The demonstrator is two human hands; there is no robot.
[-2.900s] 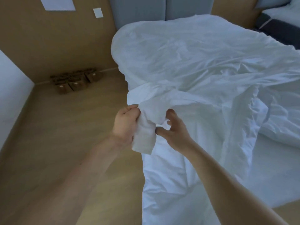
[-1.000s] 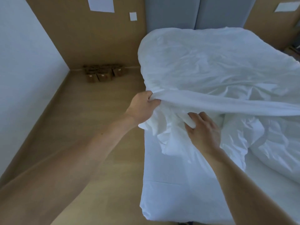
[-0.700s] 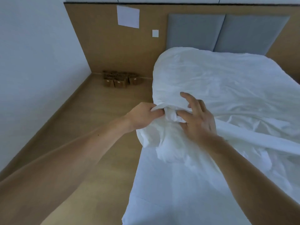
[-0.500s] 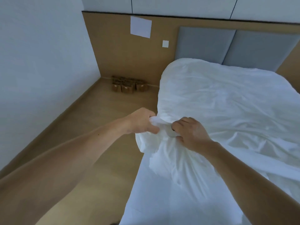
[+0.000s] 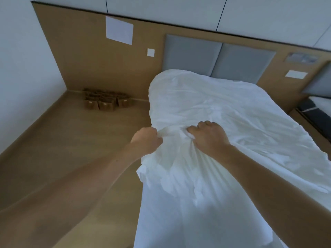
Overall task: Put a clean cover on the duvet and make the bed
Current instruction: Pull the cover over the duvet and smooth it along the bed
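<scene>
Left hand [image 5: 146, 140]: fist closed on a bunch of white cloth at the bed's left side.
Right hand [image 5: 210, 138]: fingers curled into the same bunch, at three o'clock of the left hand, just beside it.
Duvet [image 5: 223, 111]: spread from the hands up to the headboard [image 5: 215, 58] at twelve o'clock — wrinkled, its four-o'clock edge uneven.
Cover [image 5: 173, 158]: gathered below the hands; whether the filling reaches this corner cannot be told.
Done: likely the cover is on and the far end laid.
Left: seat this corner, shake flat, draw it over the mattress [image 5: 161, 221] at six o'clock.
Floor: brown boxes [image 5: 105, 101] at ten o'clock.
</scene>
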